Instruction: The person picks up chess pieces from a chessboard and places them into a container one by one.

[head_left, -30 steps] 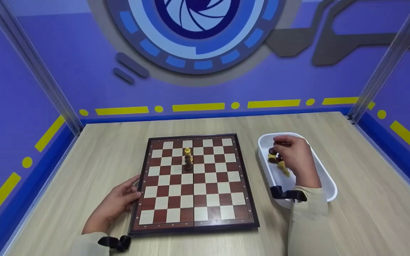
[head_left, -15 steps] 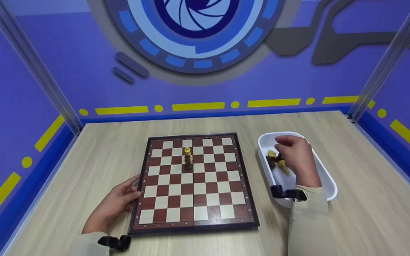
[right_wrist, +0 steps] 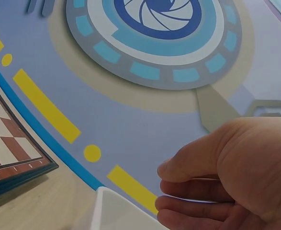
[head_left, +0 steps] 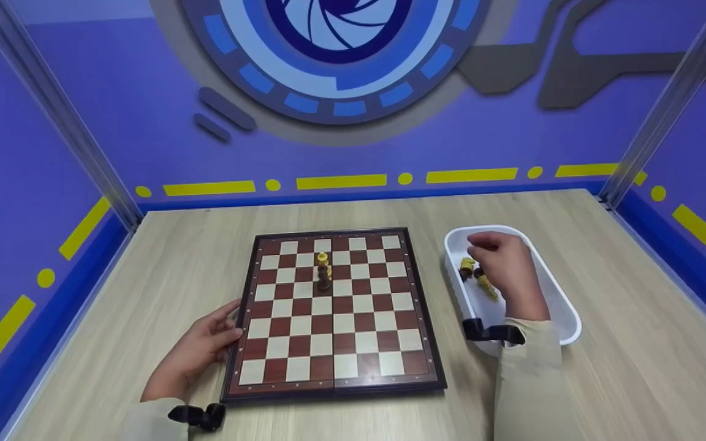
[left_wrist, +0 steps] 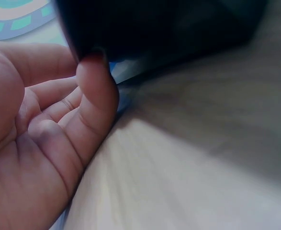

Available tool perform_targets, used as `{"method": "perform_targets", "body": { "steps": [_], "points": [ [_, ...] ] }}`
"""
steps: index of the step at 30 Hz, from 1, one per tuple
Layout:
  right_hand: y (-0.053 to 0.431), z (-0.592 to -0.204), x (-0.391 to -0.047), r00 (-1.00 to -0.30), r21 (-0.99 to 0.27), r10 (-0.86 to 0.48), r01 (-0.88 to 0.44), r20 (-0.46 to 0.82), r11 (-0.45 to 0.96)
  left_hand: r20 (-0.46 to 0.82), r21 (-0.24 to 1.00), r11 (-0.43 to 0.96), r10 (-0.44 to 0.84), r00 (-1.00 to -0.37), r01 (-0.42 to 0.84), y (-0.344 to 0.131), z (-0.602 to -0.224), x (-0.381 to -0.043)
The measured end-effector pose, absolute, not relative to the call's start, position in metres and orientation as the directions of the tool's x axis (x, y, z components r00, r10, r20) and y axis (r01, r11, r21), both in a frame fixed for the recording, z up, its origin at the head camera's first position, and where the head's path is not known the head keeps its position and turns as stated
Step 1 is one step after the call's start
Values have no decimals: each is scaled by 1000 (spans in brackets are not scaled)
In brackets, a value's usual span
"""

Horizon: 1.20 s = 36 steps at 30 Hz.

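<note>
A brown-and-white chessboard [head_left: 279,327] lies on the table. The left hand [head_left: 197,349] touches its left edge with thumb and fingertips spread along the side; in the left wrist view, fingertips meet the dark board edge [left_wrist: 145,33]. On the board's far half, a dark chess piece [head_left: 324,282] stands in front of a gold chess piece [head_left: 322,260]. The right hand [head_left: 506,269] hovers over a white tray [head_left: 564,306], its fingers loosely bent with nothing visible between them, as the right wrist view also shows. Below it lie gold chess pieces [head_left: 486,286] and dark ones, partly hidden.
The tray stands to the right of the board on a light wooden table [head_left: 193,257]. Blue printed panels [head_left: 353,153] close off the back and both sides. A black strap mount [head_left: 494,332] sits on the right wrist, and another [head_left: 197,418] on the left.
The right hand has let go of a dark chess piece, which dropped into the tray among the others. That hand has barely shifted since. The left hand stays at the board's edge.
</note>
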State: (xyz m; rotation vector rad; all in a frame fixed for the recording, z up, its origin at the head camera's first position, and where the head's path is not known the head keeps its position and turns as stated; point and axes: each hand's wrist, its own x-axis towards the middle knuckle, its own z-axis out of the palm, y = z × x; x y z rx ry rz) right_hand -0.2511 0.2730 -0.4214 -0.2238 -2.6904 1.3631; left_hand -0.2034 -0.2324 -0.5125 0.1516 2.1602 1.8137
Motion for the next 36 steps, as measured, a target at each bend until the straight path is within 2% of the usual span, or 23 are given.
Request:
{"method": "perform_targets", "body": {
  "steps": [9, 16, 36],
  "points": [
    [264, -420, -251, -989, -798, 145, 56, 40, 600, -150, 976, 193, 283, -947, -97, -232, -513, -203],
    [256, -423, -255, -992, -828, 112, 9, 65, 561, -158, 977, 185, 271, -949, -110, -232, -513, -204],
    [227, -425, -257, -984, -752, 38, -110, 177, 650, -192, 970, 193, 241, -952, -147, -231, -511, -202]
  ]
}}
